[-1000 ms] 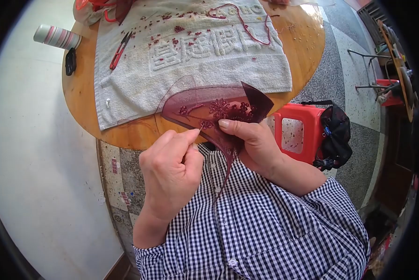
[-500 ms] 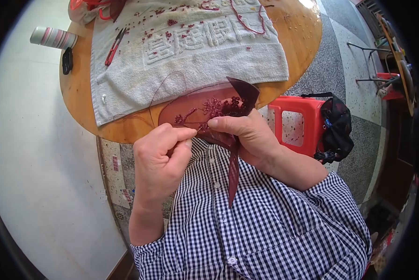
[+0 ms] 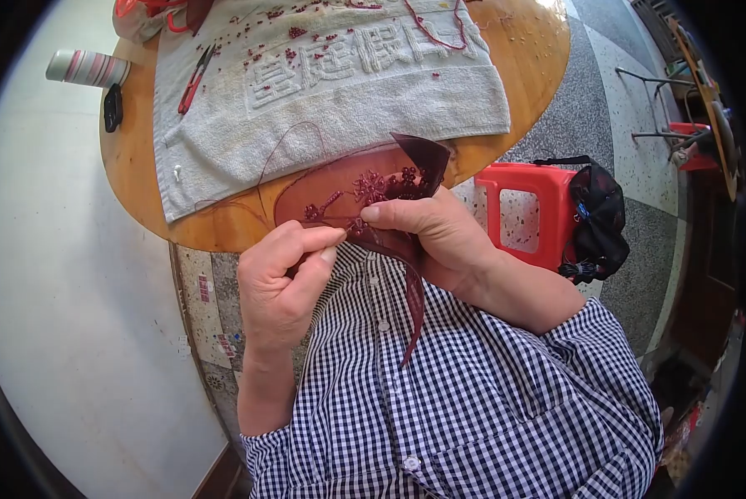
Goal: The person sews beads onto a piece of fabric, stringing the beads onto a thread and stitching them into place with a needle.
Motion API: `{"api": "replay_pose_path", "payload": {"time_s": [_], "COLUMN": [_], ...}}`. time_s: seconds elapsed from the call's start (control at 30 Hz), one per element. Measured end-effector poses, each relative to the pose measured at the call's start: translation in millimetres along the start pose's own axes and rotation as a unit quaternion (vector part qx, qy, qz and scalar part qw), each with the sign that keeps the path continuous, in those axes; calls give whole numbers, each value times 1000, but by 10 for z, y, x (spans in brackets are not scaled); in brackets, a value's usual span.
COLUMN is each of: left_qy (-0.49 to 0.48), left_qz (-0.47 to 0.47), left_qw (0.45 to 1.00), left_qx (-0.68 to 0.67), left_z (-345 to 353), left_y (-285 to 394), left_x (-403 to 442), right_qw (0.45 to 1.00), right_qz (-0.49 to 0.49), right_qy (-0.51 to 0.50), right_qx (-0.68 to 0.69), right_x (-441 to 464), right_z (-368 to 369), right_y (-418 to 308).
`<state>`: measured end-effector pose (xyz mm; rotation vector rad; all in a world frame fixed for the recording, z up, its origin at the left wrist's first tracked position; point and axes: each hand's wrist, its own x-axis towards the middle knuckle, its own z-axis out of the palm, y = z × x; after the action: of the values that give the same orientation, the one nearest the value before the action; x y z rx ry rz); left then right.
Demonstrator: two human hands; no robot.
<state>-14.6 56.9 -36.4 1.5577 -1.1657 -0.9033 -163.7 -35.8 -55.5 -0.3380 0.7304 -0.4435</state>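
A piece of sheer dark-red fabric (image 3: pixel 306 190) with a bead flower (image 3: pixel 371 188) and other beadwork spans the space between my hands, just in front of the table edge. My right hand (image 3: pixel 439 233) grips it, thumb on top beside the beads and the other fingers behind the cloth. My left hand (image 3: pixel 285 279) is closed in a pinch at the fabric's lower edge, close to a small bead cluster. What its fingertips hold is too small to make out. A thin dark-red thread (image 3: pixel 261 170) loops up above the left hand.
A white towel (image 3: pixel 215 158) on the wooden table (image 3: pixel 136 179) carries scattered red beads, a red bead string (image 3: pixel 429 35) and red-handled thread snips (image 3: pixel 192 87). A striped cup (image 3: pixel 88 68) and a black case (image 3: pixel 113 108) are at left. A red stool (image 3: pixel 487 204) with a black bag (image 3: pixel 597 220) stands right.
The view has shifted slightly, so the table items appear a little higher and further left. Both hands keep nearly the same pose on the fabric.
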Motion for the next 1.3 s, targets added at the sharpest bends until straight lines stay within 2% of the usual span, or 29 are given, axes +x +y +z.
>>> {"api": "replay_pose_path", "payload": {"time_s": [0.73,0.87,1.3], "left_qy": [37,52,55], "left_qz": [15,42,95], "left_qw": [999,997,991], "left_qx": [21,31,77], "left_z": [81,100,125], "left_y": [-81,-115,-160], "left_x": [-82,-103,-109], "right_qw": [998,996,994], "right_qz": [45,78,97], "right_qy": [30,32,56], "right_qx": [18,9,-20], "right_x": [40,25,-8], "right_z": [-2,-20,32], "right_y": [41,27,-21]}}
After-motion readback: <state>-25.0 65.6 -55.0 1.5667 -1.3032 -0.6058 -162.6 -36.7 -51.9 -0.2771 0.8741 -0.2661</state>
